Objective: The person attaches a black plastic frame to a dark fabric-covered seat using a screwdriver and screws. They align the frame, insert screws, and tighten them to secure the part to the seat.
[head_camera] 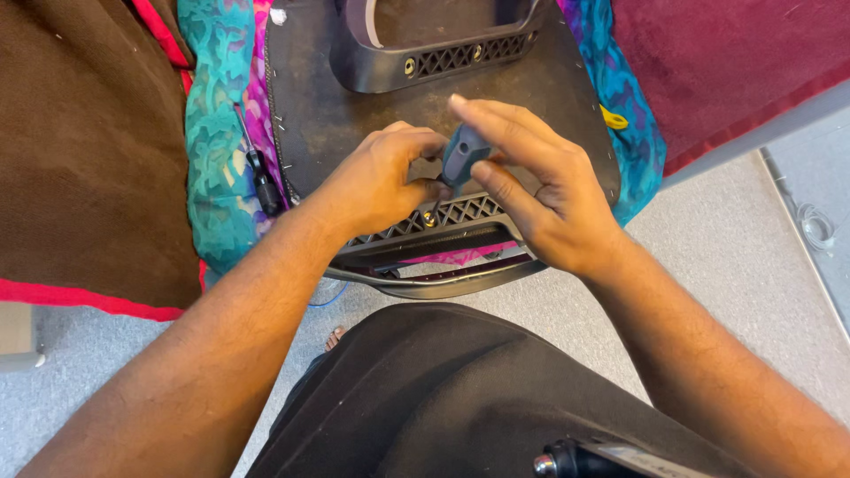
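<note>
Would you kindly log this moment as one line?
right hand: holds screwdriver | left hand: steadies tip at bracket screw | spare screwdriver: on cloth

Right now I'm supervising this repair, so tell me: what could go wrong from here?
The screwdriver, steadied by the left hand and turned by the right hand, could slip off the screw and jab a finger. The black panel overhangs the edge and might shift. The spare screwdriver could roll off.
</note>
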